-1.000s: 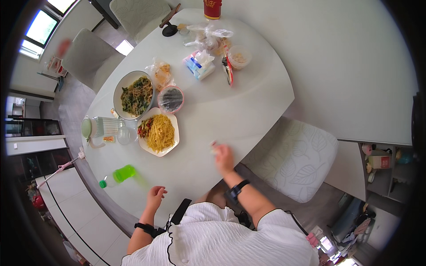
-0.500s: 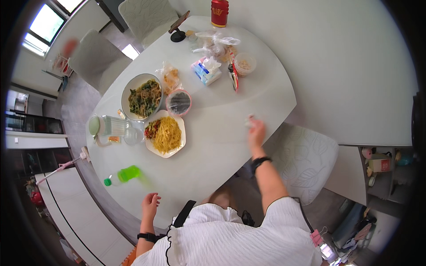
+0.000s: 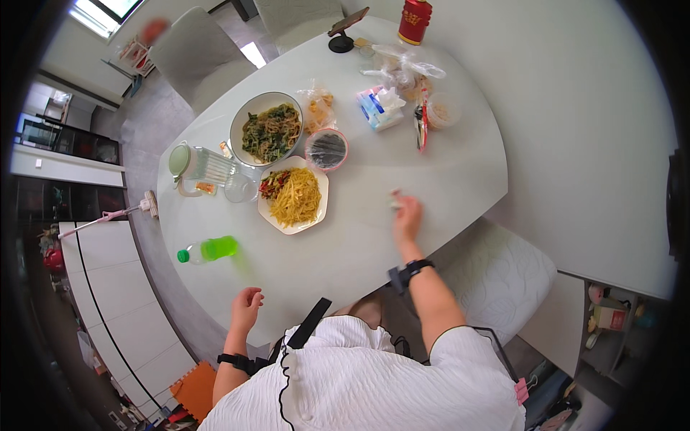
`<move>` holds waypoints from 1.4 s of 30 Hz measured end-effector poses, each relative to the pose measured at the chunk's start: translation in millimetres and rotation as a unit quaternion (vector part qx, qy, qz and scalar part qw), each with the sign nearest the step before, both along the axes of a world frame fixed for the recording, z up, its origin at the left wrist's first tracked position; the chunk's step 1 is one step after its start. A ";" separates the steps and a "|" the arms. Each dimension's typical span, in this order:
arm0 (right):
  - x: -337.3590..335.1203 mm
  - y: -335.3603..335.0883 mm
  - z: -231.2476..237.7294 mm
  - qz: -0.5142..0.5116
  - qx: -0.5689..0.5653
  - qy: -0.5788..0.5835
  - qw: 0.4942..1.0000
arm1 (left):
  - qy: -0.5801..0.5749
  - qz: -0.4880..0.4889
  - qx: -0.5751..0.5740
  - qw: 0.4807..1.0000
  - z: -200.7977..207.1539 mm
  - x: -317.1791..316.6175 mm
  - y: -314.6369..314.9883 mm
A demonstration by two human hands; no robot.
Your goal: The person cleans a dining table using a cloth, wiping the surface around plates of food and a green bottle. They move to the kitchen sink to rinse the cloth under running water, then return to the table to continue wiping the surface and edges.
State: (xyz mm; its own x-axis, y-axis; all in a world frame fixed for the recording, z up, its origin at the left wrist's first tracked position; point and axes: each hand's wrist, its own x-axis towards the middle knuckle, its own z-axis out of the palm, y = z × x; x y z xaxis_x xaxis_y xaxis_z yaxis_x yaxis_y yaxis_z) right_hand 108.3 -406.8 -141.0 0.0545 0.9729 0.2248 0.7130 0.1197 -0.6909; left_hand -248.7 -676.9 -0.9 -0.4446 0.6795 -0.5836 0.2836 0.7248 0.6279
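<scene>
Over the right part of the table, my right hand point(image 3: 407, 218) is closed on a small whitish wad point(image 3: 394, 200), which looks like crumpled tissue; its exact kind is too small to tell. My left hand point(image 3: 246, 309) is at the near left edge with fingers loosely bent and nothing visible in them. Closest to it lies a bottle of green drink point(image 3: 218, 248) with a green cap, on its side. Farther in stand a plate of yellow shredded food point(image 3: 296, 205), a large bowl of greens and noodles point(image 3: 272, 133), and a film-covered round container point(image 3: 327, 150).
A ribbed pitcher point(image 3: 208, 167) with a pale green lid stands at the left. Beyond are a tissue pack point(image 3: 379, 108), a red packet point(image 3: 422, 122), a clear tub point(image 3: 443, 109), plastic bags point(image 3: 406, 68), a phone stand point(image 3: 342, 43) and a red can point(image 3: 415, 21). A chair point(image 3: 496, 276) sits at the right.
The whole view has shifted, so the table things appear farther right and higher. Against the table, my right hand has moved left and nearer with the wad. My left hand stays near the edge.
</scene>
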 end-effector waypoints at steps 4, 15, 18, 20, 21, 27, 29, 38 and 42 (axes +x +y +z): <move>-89.1 -78.3 1.1 0.231 -0.042 0.064 0.970 | 0.017 -0.020 0.041 0.999 2.6 12.1 -0.1; 2.6 -7.8 23.2 0.087 -0.030 -0.030 0.995 | 0.075 0.010 0.018 0.997 6.5 -14.6 -63.1; -9.1 -56.0 2.6 0.037 -0.050 -0.073 0.995 | 0.075 -0.004 0.013 0.997 12.7 -16.3 -58.8; -53.1 -101.3 -1.2 0.042 -0.069 -0.054 0.995 | 0.073 -0.012 0.040 0.996 10.1 -19.5 -52.0; -77.4 -122.1 4.8 0.069 -0.082 -0.042 0.993 | 0.070 -0.013 0.055 0.996 6.3 -22.5 -50.4; -88.0 -132.2 2.5 0.081 -0.089 0.035 0.992 | 0.066 -0.013 0.104 0.992 1.6 -55.7 -77.0; -73.2 -121.1 9.6 0.034 -0.063 -0.016 0.997 | 0.084 -0.003 0.098 0.992 -1.1 -68.9 -101.8; -163.9 -177.1 9.9 -0.016 -0.053 -0.128 0.990 | 0.087 0.030 0.130 0.987 -14.7 -106.1 -172.1; -168.0 -178.0 7.5 -0.014 -0.079 -0.128 0.989 | 0.105 0.038 0.144 0.983 -18.7 -126.3 -202.6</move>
